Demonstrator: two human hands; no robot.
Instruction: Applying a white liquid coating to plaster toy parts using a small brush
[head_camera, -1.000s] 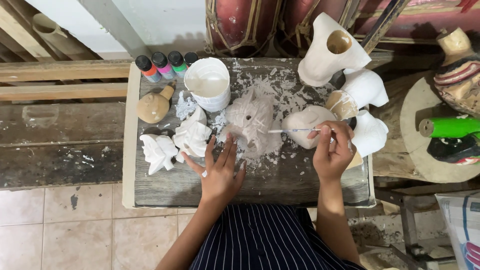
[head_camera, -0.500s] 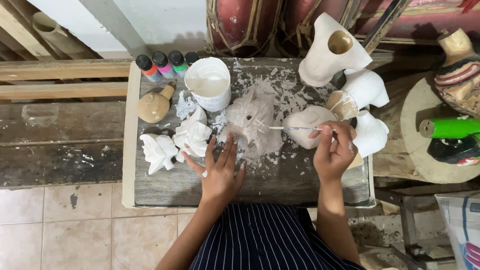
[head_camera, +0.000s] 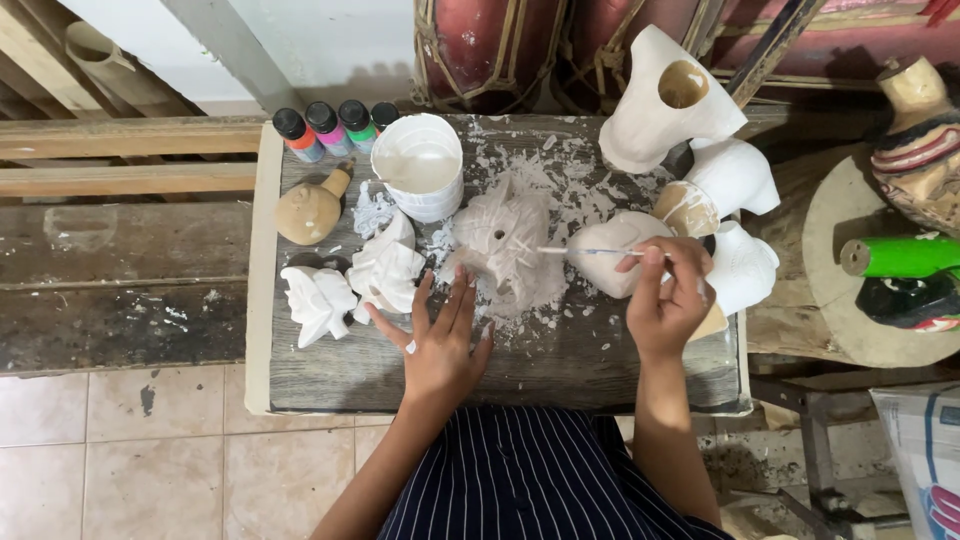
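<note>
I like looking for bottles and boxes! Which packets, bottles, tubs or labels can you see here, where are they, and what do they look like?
Four paint bottles: back left of the table, in a row, small, black caps, orange, pink, green and dark paint.
White tub: right beside the bottles, round, open, white inside.
Printed sack: bottom right corner on the floor, white with blue and red print.
No signs or screens.

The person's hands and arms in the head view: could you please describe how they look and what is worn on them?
Both forearms are bare, with no sleeves, gloves, watch or bracelets in view. The left hand shows a small white paint fleck near the base of the index finger. The right hand has white smudges on its fingers. Below is dark navy clothing with thin white pinstripes.
</note>
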